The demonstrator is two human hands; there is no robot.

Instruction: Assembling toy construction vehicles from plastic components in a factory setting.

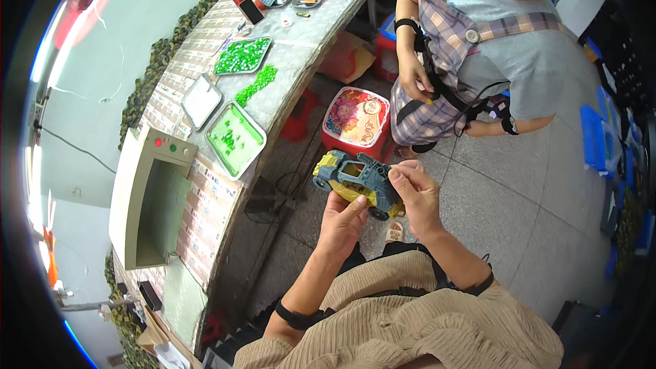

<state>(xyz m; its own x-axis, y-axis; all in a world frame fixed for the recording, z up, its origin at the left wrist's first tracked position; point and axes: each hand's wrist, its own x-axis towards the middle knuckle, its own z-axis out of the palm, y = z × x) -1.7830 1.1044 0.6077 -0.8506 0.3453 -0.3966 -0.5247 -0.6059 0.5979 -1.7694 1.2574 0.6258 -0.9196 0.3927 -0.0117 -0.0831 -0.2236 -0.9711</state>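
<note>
Both hands grip a grey-and-yellow toy car (359, 184): left hand (339, 222) clamped beneath, right hand (417, 195) pinching its rear (likely mid-assembly; next needs steady fingertip pressure).

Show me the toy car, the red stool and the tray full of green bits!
toy car (355, 176): head view, on its grey-blue roof frame.
red stool (357, 117): head view, on its flowery seat top.
tray of green pieces (242, 56): head view, on the green heap inside.

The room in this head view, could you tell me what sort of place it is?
Probably a small toy assembly workshop: a long workbench carries metal trays of green plastic parts, and both hands hold a yellow-and-grey toy car.
</note>
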